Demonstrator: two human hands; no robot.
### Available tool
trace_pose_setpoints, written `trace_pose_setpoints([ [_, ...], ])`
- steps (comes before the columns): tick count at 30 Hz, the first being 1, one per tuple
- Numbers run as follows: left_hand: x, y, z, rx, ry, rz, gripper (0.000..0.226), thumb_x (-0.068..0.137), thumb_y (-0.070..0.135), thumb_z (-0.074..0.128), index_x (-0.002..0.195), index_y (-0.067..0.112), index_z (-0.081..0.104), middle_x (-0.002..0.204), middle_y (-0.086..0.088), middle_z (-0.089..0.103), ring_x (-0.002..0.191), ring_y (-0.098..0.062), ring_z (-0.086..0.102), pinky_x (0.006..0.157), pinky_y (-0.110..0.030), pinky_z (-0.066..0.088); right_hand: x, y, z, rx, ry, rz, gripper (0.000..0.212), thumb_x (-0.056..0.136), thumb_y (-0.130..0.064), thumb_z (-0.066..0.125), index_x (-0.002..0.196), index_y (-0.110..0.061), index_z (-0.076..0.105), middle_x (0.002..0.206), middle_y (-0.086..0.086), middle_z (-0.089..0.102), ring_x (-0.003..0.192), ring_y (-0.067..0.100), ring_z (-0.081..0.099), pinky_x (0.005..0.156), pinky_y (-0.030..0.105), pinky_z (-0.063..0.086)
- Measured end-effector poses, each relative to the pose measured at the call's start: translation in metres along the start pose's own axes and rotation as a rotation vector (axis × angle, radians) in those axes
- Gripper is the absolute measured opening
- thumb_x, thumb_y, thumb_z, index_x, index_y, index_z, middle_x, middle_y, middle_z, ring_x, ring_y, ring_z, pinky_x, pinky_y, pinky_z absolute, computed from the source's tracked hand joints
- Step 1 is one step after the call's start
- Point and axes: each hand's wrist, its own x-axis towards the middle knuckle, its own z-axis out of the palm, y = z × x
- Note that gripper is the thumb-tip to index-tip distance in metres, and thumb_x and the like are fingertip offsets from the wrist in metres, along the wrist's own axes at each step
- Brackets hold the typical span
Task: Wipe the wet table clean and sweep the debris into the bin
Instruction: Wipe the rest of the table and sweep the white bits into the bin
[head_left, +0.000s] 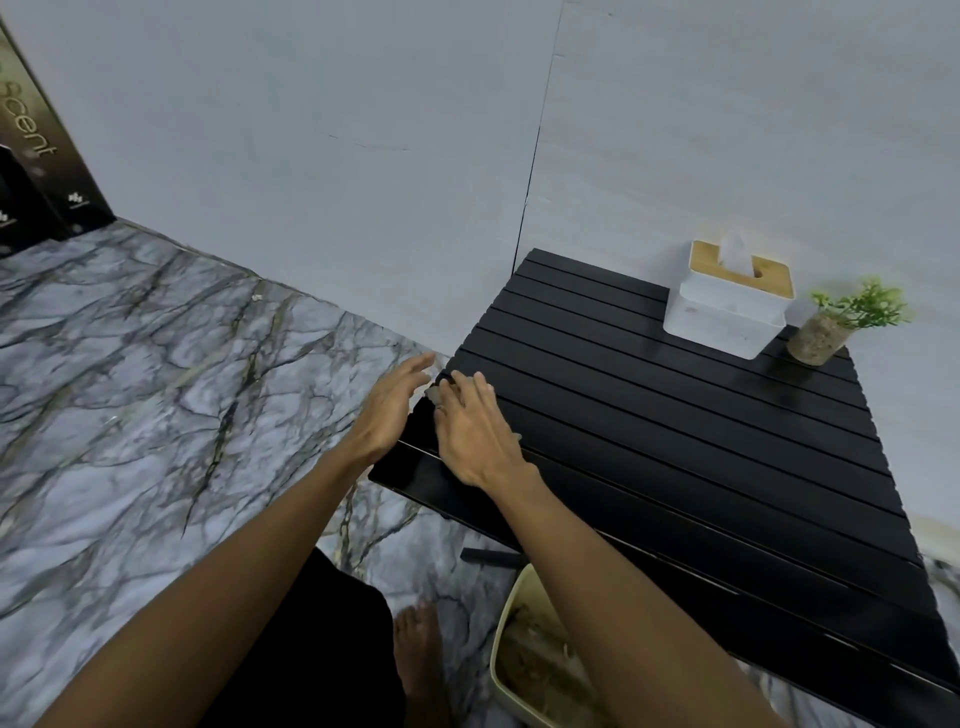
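A black slatted table (675, 426) stands against the grey wall. My right hand (475, 426) lies flat near the table's left edge, pressing on a small grey wad of tissue (435, 397) that shows just past its fingers. My left hand (389, 410) is held open just off that left edge, fingers straight, beside the tissue and holding nothing. A cream bin (524, 670) with brownish debris inside sits on the floor under the table's near side, partly hidden by my right forearm.
A white tissue box (727, 306) with a wooden lid and a small potted plant (836, 327) stand at the table's far right corner. Marble-patterned floor (156, 389) spreads to the left. My bare foot (421, 660) is beside the bin. Dark boxes (31, 156) stand far left.
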Motion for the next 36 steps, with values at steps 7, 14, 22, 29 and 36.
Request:
trace_pose_setpoints([
  [7,-0.004,0.004,-0.005,-0.054,-0.007,-0.022,0.06,0.087,0.043,0.038,0.141,0.019,0.047,0.14,0.001,0.053,0.122,-0.013,0.056,0.113,-0.04,0.035,-0.015,-0.011,0.0,0.028,0.109,0.038,0.057,0.103,-0.037,0.038,0.15,-0.007,0.036,0.151,0.019,0.039,0.148,0.04,0.021,0.123,0.049,0.017],
  [14,-0.004,0.002,-0.006,0.128,-0.066,-0.042,0.052,0.095,0.049,0.034,0.131,0.022,0.059,0.137,0.008,0.056,0.129,-0.004,0.046,0.107,-0.025,0.03,-0.027,-0.013,-0.002,0.078,0.082,0.087,0.049,0.105,-0.029,0.036,0.149,-0.008,0.036,0.161,0.027,0.019,0.152,0.038,0.01,0.125,0.044,0.013],
  [22,0.005,-0.006,-0.004,0.373,-0.123,0.005,0.053,0.102,0.05,0.024,0.128,0.024,0.061,0.139,0.009,0.053,0.124,-0.001,0.042,0.102,-0.024,0.028,-0.046,-0.021,0.006,0.063,0.028,-0.139,0.044,0.107,-0.027,0.033,0.147,-0.012,0.037,0.159,0.016,0.028,0.153,0.032,0.012,0.125,0.045,0.016],
  [29,0.012,-0.008,-0.012,0.497,-0.205,0.005,0.055,0.095,0.059,0.023,0.13,0.032,0.057,0.144,0.01,0.049,0.136,-0.01,0.036,0.116,-0.042,0.024,-0.053,-0.018,0.006,0.009,-0.079,-0.31,0.046,0.107,-0.032,0.028,0.151,-0.018,0.033,0.16,0.014,0.028,0.152,0.031,0.014,0.124,0.047,0.017],
  [36,0.013,-0.01,-0.008,0.744,-0.204,0.105,0.053,0.097,0.042,0.028,0.139,0.021,0.052,0.152,0.006,0.039,0.145,-0.018,0.024,0.12,-0.042,0.015,-0.08,-0.005,-0.01,-0.024,-0.129,-0.492,0.044,0.108,-0.025,0.033,0.151,-0.019,0.034,0.16,0.009,0.03,0.153,0.025,0.013,0.125,0.039,0.014],
])
